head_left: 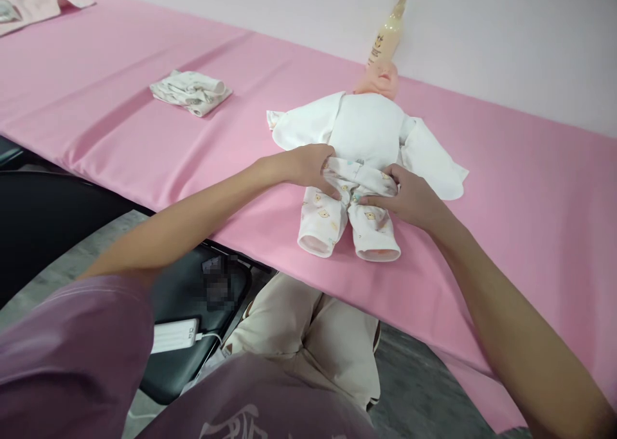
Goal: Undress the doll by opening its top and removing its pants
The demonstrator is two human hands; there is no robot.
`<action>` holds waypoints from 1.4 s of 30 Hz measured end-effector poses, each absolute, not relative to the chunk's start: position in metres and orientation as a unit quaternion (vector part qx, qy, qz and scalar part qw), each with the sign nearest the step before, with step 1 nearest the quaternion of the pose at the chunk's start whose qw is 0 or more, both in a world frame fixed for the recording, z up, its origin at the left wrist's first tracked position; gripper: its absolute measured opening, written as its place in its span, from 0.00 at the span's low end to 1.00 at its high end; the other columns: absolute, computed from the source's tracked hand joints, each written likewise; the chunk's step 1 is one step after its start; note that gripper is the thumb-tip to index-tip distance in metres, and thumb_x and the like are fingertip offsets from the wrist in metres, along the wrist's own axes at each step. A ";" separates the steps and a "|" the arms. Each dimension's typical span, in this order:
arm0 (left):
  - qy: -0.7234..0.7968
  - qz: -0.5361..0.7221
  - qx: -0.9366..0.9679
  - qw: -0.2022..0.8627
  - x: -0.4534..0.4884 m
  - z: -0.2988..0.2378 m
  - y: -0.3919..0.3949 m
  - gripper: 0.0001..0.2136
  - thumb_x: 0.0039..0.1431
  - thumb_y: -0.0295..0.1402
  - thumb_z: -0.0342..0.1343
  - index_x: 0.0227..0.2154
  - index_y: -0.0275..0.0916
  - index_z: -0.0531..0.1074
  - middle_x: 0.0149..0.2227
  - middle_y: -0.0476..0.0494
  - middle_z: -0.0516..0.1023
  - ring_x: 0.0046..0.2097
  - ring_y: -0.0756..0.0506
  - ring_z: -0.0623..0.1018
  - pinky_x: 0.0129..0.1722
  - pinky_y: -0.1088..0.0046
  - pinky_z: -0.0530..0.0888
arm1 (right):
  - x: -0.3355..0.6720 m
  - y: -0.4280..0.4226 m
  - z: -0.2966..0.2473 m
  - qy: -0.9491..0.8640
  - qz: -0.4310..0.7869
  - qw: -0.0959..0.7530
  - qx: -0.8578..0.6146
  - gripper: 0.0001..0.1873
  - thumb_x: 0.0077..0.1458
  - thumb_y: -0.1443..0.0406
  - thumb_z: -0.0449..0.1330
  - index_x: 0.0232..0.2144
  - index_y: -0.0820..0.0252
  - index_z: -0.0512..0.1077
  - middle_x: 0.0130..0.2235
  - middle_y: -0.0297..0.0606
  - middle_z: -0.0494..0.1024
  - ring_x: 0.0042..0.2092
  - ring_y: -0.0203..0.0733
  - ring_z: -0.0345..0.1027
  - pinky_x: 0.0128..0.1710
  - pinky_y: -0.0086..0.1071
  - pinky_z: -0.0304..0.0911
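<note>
The doll [378,79] lies on the pink tablecloth [511,246], head to the far side — a pump bottle [384,39] just beyond. The left hand [308,164] pinches the patterned trousers [322,217] on the left near the waist; the right hand [413,196] pinches them on the right — the white top [367,123] spreads its sleeves left and right. Farther left lies a folded cloth [190,92].

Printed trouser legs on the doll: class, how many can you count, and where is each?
2: one printed trouser leg nearer the left hand, the other leg nearer the right hand. None seems hidden.
</note>
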State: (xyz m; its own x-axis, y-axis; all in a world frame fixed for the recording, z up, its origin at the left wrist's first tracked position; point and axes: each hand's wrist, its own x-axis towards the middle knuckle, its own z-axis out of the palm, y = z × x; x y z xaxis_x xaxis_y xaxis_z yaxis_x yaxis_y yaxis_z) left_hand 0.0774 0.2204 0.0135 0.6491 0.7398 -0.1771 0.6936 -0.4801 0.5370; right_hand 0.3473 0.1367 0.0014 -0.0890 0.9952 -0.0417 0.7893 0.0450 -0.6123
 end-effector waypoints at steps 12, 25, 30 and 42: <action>0.446 0.049 0.859 0.248 0.072 0.023 0.201 0.35 0.43 0.57 0.69 0.51 0.43 0.72 0.50 0.39 0.76 0.52 0.32 0.76 0.46 0.63 0.70 | 0.357 0.133 -0.007 -0.697 0.162 0.199 -0.669 0.38 0.38 0.35 0.77 0.33 0.53 0.65 0.31 0.35 0.72 0.34 0.45 0.64 0.31 0.38 0.54; 0.448 0.036 0.852 0.267 0.075 0.017 0.195 0.28 0.46 0.56 0.69 0.44 0.43 0.73 0.40 0.41 0.78 0.44 0.36 0.78 0.39 0.65 0.68 | 0.344 0.122 -0.004 -0.680 0.185 0.192 -0.683 0.31 0.45 0.41 0.76 0.32 0.53 0.65 0.32 0.34 0.75 0.34 0.44 0.65 0.32 0.37 0.55; 0.426 0.050 0.864 0.263 0.076 0.016 0.186 0.20 0.54 0.54 0.64 0.37 0.42 0.74 0.37 0.41 0.79 0.40 0.37 0.78 0.37 0.64 0.66 | 0.337 0.109 -0.003 -0.692 0.176 0.228 -0.661 0.23 0.51 0.47 0.72 0.31 0.52 0.66 0.32 0.36 0.78 0.34 0.47 0.68 0.32 0.38 0.56; 0.448 0.085 0.856 0.243 0.064 0.013 0.188 0.36 0.46 0.64 0.66 0.49 0.42 0.70 0.48 0.36 0.74 0.54 0.30 0.73 0.48 0.60 0.70 | 0.360 0.121 -0.016 -0.707 0.136 0.241 -0.650 0.36 0.44 0.34 0.73 0.34 0.51 0.64 0.31 0.37 0.69 0.40 0.52 0.64 0.37 0.41 0.60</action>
